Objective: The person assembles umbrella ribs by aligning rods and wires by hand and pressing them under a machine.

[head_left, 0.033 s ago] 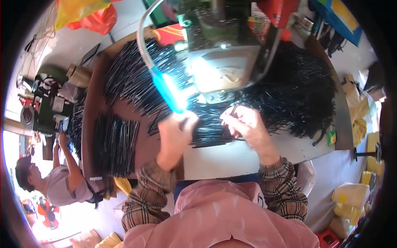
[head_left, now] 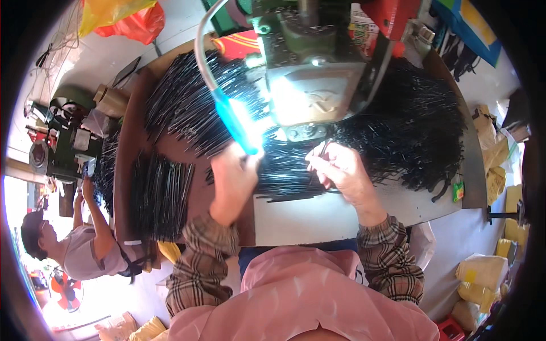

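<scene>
My right hand (head_left: pixel 344 170) is closed with its fingertips pinched around a thin black strip (head_left: pixel 323 149), just below the machine head. My left hand (head_left: pixel 232 176) is curled beside the glowing tip of a blue-sleeved lamp (head_left: pixel 234 122). Glare and blur hide its fingertips, and what they hold cannot be made out. Between my hands lies a pile of thin black strips (head_left: pixel 287 176), roughly side by side. Above it hangs the metal machine head (head_left: pixel 313 94), its lower end close to the strips.
Loose black strips (head_left: pixel 193 108) cover the back left, with a larger heap (head_left: pixel 421 125) at the right. A neat bundle (head_left: pixel 164 196) lies front left. A pale board (head_left: pixel 301 221) forms the near table edge. At far left, another person (head_left: pixel 91 253) works at a green machine (head_left: pixel 71 145).
My left hand has moved a little left and towards the table's far side, away from the middle pile. My right hand stays almost in place with its strip.
</scene>
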`<act>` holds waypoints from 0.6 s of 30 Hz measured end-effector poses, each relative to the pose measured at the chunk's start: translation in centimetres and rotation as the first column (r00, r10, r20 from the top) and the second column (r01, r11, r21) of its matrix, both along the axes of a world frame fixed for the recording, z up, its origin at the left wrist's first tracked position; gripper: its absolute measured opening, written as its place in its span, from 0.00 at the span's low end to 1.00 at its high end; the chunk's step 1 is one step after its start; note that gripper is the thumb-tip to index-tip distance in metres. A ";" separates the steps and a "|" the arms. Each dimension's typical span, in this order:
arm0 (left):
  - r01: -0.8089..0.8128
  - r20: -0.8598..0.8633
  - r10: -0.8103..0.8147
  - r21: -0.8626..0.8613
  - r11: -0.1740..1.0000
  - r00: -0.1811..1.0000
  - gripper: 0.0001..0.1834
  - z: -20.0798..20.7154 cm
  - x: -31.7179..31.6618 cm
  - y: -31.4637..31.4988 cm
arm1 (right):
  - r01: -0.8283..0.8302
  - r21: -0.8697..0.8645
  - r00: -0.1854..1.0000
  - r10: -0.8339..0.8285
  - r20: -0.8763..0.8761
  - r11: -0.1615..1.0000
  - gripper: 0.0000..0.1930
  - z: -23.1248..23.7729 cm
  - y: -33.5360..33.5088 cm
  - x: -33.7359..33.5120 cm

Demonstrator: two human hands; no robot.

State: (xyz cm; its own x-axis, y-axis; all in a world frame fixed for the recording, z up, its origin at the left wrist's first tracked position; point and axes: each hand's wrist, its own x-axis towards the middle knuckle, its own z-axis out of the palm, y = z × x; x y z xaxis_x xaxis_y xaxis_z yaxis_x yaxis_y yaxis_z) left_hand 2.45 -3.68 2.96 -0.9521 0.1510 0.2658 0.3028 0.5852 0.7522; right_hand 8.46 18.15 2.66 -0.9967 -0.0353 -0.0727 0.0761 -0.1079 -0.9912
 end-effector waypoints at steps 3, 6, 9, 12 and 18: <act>0.020 -0.149 -0.051 -0.203 0.979 0.987 0.03 -0.7 -5.1 -2.1 | -0.012 -0.040 1.000 0.012 -0.001 0.999 0.07 0.1 -0.8 -0.6; 0.037 -0.143 -0.075 -0.252 0.967 0.987 0.03 -2.9 -8.2 -1.3 | -0.007 -0.055 1.000 0.008 0.022 0.998 0.06 -0.4 -1.2 -0.8; 0.061 -0.083 -0.071 -0.122 0.991 0.994 0.04 -6.4 -10.1 -1.4 | -0.008 -0.098 0.999 0.011 0.030 0.995 0.06 -0.7 -1.7 -0.8; 0.028 -0.069 -0.043 -0.206 0.978 0.997 0.02 -5.9 -9.1 0.0 | 0.010 -0.086 0.998 -0.004 0.066 0.996 0.06 -1.5 -1.3 -0.6; 0.087 -0.206 -0.141 -0.250 0.964 0.968 0.02 -8.0 -9.5 -1.5 | -0.002 -0.097 0.998 0.008 0.061 0.995 0.07 -1.8 -1.7 -0.8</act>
State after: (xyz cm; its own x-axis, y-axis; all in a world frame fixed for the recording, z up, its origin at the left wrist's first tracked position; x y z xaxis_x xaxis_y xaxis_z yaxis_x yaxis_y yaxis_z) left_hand -7.01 -5.19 -5.01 -0.8466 0.3392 0.4101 0.5203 0.6900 0.5032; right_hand 7.61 16.42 0.83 -0.9903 -0.0505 -0.1293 0.1369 -0.2029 -0.9696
